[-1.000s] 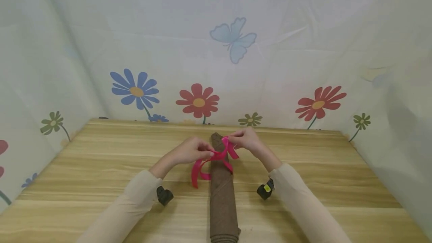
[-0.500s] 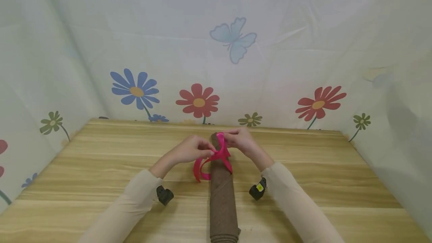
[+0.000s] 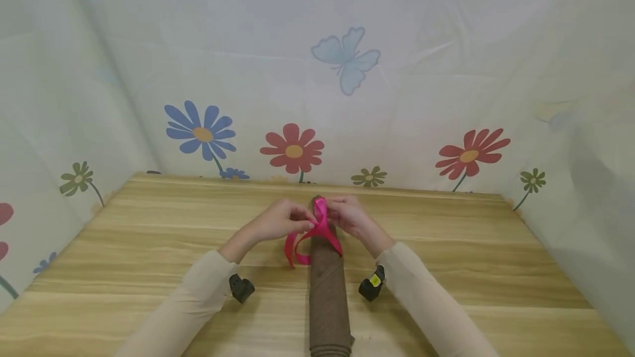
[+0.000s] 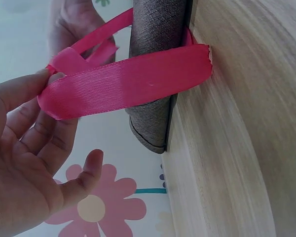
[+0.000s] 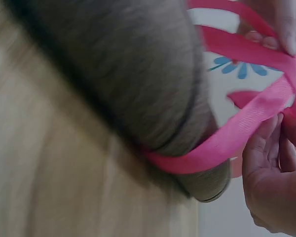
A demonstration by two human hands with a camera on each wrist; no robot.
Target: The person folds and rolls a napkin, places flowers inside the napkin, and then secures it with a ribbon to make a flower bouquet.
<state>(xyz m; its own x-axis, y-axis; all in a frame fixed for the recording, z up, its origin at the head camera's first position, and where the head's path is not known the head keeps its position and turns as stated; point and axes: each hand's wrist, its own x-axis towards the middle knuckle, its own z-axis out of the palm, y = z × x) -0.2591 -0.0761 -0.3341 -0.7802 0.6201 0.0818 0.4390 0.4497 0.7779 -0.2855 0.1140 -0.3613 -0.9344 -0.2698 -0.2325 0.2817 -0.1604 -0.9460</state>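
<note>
A rolled brown cloth lies lengthwise on the table, its narrow end away from me. Pink ribbon passes around the roll near that far end, with a loop standing above it and a loose tail hanging on the left. My left hand pinches the ribbon between thumb and forefinger just left of the roll. On the other side my right hand pinches the ribbon's raised part. In the left wrist view a wide ribbon band runs from the left fingertips across the roll. The right fingers grip ribbon in the right wrist view.
The wood-grain table extends on both sides of the roll. Behind it hangs a pale curtain printed with flowers and a butterfly. A small black camera sits at each wrist, the left camera and the right camera.
My right hand has moved left and slightly down toward the roll, bringing its ribbon part over the middle in a loop. The left hand stays nearly still, still pinching the ribbon.
</note>
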